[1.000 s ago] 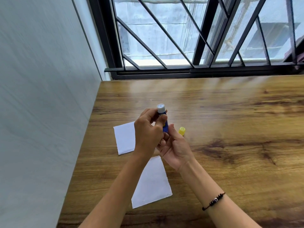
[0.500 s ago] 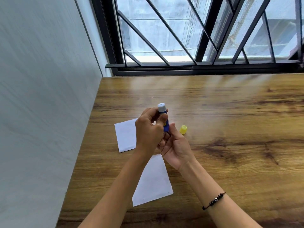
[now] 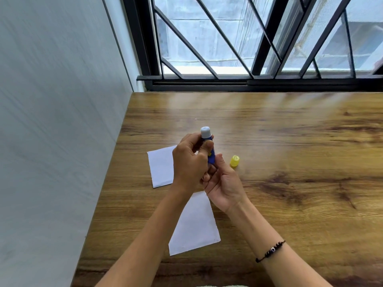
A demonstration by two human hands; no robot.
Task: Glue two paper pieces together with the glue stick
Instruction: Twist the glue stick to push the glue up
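Note:
An uncapped blue glue stick (image 3: 209,146) stands upright above the table, its pale glue tip showing at the top. My left hand (image 3: 190,164) wraps its upper body. My right hand (image 3: 222,181) grips its lower end, which is hidden by fingers. The yellow cap (image 3: 234,161) lies on the wood just right of my hands. One white paper piece (image 3: 160,167) lies behind my left hand. A second white paper piece (image 3: 194,226) lies nearer me, partly under my left forearm.
The wooden table (image 3: 290,162) runs far to the right. A grey wall (image 3: 51,121) borders its left edge. A barred window (image 3: 248,48) stands along the far edge. A black bracelet sits on my right wrist.
Both hands stay on the glue stick in nearly the same place. The view has tilted slightly. The cap and papers have not moved.

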